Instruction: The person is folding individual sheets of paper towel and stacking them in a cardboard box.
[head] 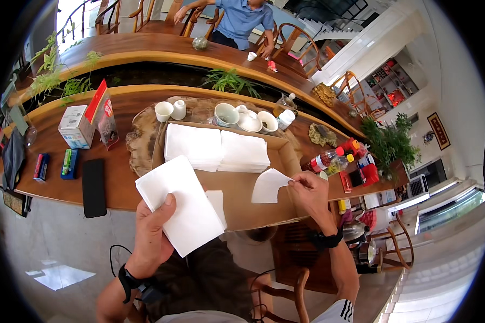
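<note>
My left hand (155,226) grips a stack of white paper sheets (182,206), with the thumb on top. Between thumb and fingertips my right hand (312,194) pinches the corner of a single white sheet (270,187), which hangs over the right part of an open cardboard box (246,220). Two piles of white paper, a left one (193,143) and a right one (244,148), lie side by side along the box's far side. Another white piece of paper (216,202) shows in the box, partly hidden behind the held stack.
White cups (163,111) and a lidded bowl (249,120) stand behind the box. A black phone (94,187), a white carton (76,126) and a plastic pouch (105,121) are at left; bottles (325,159) are at right. A person (242,20) sits across the wooden table (153,44).
</note>
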